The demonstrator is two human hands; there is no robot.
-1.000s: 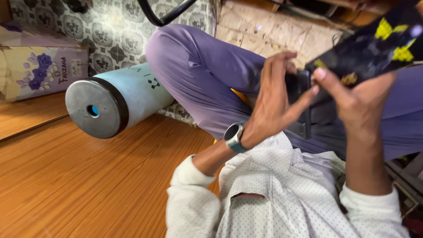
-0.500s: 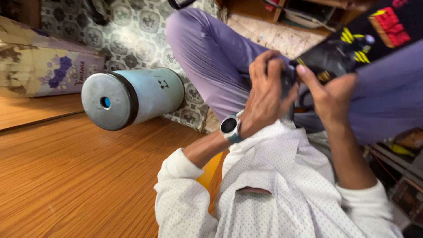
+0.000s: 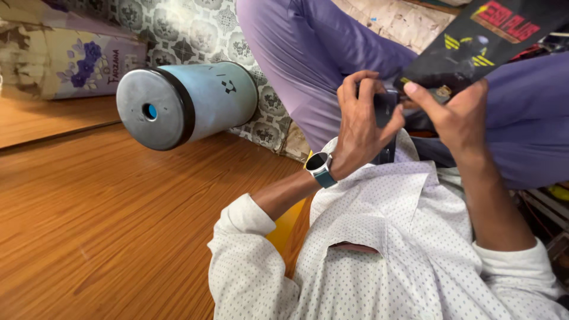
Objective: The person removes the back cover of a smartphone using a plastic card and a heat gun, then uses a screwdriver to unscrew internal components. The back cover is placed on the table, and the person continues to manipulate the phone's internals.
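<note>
My left hand (image 3: pixel 363 121), with a watch (image 3: pixel 320 167) on its wrist, is curled around a small dark rectangular object (image 3: pixel 385 109) held over my lap. My right hand (image 3: pixel 456 115) is beside it, thumb pressed on the lower edge of a flat black packet (image 3: pixel 480 38) with yellow and red print. The packet slants up toward the top right. The two hands almost touch around the dark object, most of which my left fingers hide. My purple trousers (image 3: pixel 296 53) and white dotted shirt (image 3: pixel 391 249) lie under the hands.
A pale blue cylinder (image 3: pixel 189 101) with a grey end cap lies on its side on the wooden floor (image 3: pixel 95 225). Behind it are a patterned mat (image 3: pixel 178 29) and a cardboard box (image 3: pixel 65 59) with purple flowers. Shelving shows at the right edge (image 3: pixel 548 201).
My hands have drawn closer together around the dark object. The black packet has tilted up toward the top right. The view has shifted, so the cylinder sits nearer the middle.
</note>
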